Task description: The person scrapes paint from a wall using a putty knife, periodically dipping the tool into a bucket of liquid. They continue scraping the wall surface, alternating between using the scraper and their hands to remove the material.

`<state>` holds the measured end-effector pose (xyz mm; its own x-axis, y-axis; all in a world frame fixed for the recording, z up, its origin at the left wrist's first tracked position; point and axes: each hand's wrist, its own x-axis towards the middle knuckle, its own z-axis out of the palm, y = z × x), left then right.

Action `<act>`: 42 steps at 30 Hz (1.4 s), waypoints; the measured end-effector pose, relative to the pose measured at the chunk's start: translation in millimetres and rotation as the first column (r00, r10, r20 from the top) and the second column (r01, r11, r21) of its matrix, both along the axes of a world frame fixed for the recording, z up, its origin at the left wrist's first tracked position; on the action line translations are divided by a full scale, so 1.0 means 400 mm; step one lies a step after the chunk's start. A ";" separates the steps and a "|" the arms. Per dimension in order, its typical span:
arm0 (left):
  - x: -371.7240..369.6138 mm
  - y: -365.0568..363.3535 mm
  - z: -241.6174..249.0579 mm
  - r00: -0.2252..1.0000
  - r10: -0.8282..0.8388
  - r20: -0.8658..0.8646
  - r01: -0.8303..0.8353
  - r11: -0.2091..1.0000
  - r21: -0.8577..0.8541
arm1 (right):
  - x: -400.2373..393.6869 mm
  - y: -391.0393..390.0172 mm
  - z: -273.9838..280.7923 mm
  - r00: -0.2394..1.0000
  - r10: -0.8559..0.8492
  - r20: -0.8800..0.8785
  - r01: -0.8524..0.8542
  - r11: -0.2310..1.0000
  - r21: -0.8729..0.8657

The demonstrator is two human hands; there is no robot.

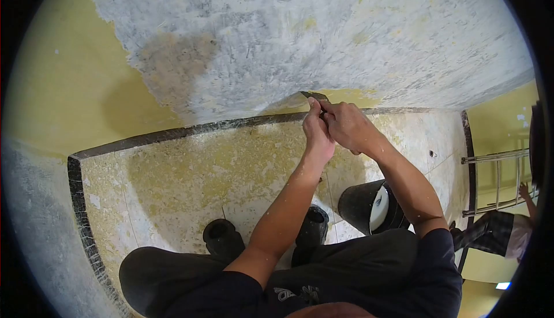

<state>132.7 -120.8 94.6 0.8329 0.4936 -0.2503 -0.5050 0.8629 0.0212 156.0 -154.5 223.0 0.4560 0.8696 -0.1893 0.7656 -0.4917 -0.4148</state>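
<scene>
My right hand (351, 125) is closed around the handle of a scraper (316, 95), whose dark flat blade meets the wall low down, just above the baseboard. My left hand (317, 130) presses against the same tool, its thumb pointing up toward the blade. Most of the handle is hidden by my fingers. The wall (259, 35) is largely bare grey-white, with patches of yellow paint. A strip of yellow (352, 97) still shows beside the blade. Below runs a dark baseboard (231, 125).
Yellow flakes cover the tiled floor (190, 174). A black bucket (359, 205) with something whitish inside stands by my right forearm. My dark shoes (222, 237) are under me. On the far right are a ladder (497, 182) and another person (499, 231).
</scene>
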 end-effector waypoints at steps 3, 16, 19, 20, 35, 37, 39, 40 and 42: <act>-0.013 -0.010 0.003 0.998 -0.057 0.008 0.057 0.992 -0.110 | 0.009 -0.017 -0.024 0.998 0.016 0.056 -0.019 0.999 0.049; 0.009 0.010 0.070 0.996 -0.090 -0.016 0.087 0.988 -0.127 | 0.037 0.014 0.038 0.993 0.093 0.075 -0.080 0.984 -0.159; 0.002 0.005 0.039 0.990 -0.130 0.058 0.137 0.981 -0.134 | 0.031 0.004 0.024 0.982 0.127 0.141 -0.103 0.981 -0.166; 0.009 0.004 0.033 0.993 -0.111 0.039 0.115 0.985 -0.129 | 0.021 -0.008 0.021 0.977 0.114 0.179 -0.101 0.992 -0.081; -0.033 0.013 0.074 0.991 -0.061 0.118 0.076 0.989 -0.130 | 0.020 0.020 0.013 0.975 0.153 0.159 -0.135 0.984 -0.116; -0.006 0.012 0.019 0.996 -0.049 0.076 0.061 0.985 -0.160 | 0.032 0.044 0.041 0.938 0.317 0.137 -0.252 0.899 -0.357; 0.052 0.009 -0.144 0.922 -0.175 0.346 0.230 0.965 -0.123 | 0.019 0.023 -0.030 0.977 0.182 0.106 -0.138 0.933 -0.333; 0.037 0.026 -0.070 0.914 -0.172 0.368 0.223 0.969 -0.102 | 0.028 0.036 -0.046 0.991 0.071 0.112 -0.034 0.952 -0.305; -0.012 0.008 0.021 0.995 -0.023 0.097 0.040 0.982 -0.182 | 0.025 0.041 0.003 0.996 0.047 0.077 -0.028 0.973 -0.228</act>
